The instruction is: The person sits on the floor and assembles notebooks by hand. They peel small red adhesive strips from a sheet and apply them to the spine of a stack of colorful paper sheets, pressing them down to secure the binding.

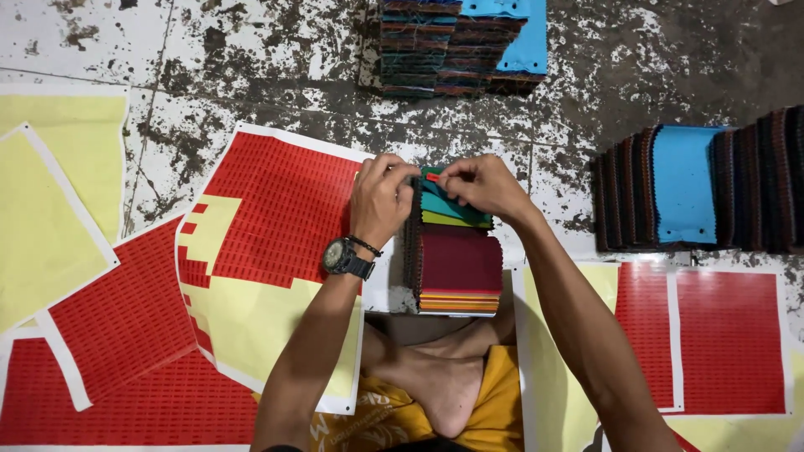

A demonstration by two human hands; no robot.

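Both hands are pinching: the right hand a small red sticker, the left hand steadying the fabric swatch stack. It could be going on crooked if the swatches are shifting.

left arm: bare, rising from the lower edge, forearm slanting up and slightly right
left wrist: wears a dark watch and a thin dark band, back of the wrist facing the camera
left hand: knuckles up, fingers curled inward, thumb and fingertips pinched toward the right hand
right arm: bare, coming from the lower right corner, forearm slanting up and left
right hand: back up, fingers bent, thumb and forefinger pressed together just right of the left hand's fingertips
hands together: near each other, fingertips almost meeting
legs: folded, one bare foot sole-up between the forearms
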